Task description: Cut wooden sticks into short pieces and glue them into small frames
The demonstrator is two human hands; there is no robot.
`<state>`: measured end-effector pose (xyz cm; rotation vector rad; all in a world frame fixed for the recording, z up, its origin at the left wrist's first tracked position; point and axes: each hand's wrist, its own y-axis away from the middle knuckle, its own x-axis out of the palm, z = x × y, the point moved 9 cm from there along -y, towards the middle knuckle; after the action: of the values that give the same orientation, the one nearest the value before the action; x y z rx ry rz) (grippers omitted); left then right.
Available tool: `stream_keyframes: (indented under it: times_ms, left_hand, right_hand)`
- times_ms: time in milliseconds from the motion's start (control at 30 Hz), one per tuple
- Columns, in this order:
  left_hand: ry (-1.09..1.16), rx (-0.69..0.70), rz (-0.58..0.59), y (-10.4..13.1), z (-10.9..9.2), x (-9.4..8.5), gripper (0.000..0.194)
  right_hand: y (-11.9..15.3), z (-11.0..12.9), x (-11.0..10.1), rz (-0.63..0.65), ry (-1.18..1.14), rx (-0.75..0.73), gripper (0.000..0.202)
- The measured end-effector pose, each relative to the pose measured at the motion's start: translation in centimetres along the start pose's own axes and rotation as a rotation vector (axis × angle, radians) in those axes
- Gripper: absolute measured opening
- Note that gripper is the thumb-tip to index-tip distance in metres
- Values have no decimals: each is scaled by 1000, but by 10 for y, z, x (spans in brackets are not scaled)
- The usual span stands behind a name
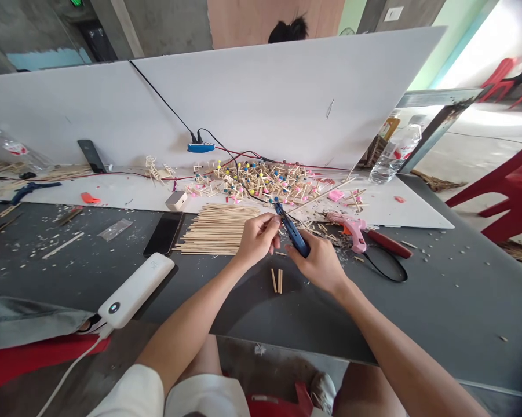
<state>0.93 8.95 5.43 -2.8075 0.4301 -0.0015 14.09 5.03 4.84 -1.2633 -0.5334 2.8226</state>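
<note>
My right hand (319,260) is wrapped round the handles of a dark blue cutting tool (296,236), whose jaws point up and away. Just left of the jaws, my left hand (261,237) is closed in a pinch; what it holds is too small to name. Below both hands, a few short wooden pieces (279,281) lie on the dark grey table (243,313). A row of long thin wooden sticks (212,231) lies left of my left hand. Beyond my hands is a heap of small stick assemblies (265,179) with coloured balls.
A black phone (163,233) and a white power bank (137,289) lie to the left. A pink glue gun (354,231) with a black cable is at the right, near a dark red handle (390,243). A white board (243,98) stands behind, with a water bottle (397,152) at right.
</note>
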Motion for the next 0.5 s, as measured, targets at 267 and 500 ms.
stream_keyframes:
  times_ms: [267, 500]
  left_hand:
    - [-73, 90, -78, 3, -10, -6, 34]
    - [-112, 133, -125, 4, -15, -10, 30]
  right_hand:
    - [1, 3, -2, 6, -26, -8, 20]
    - [1, 5, -2, 12, -36, -20, 19]
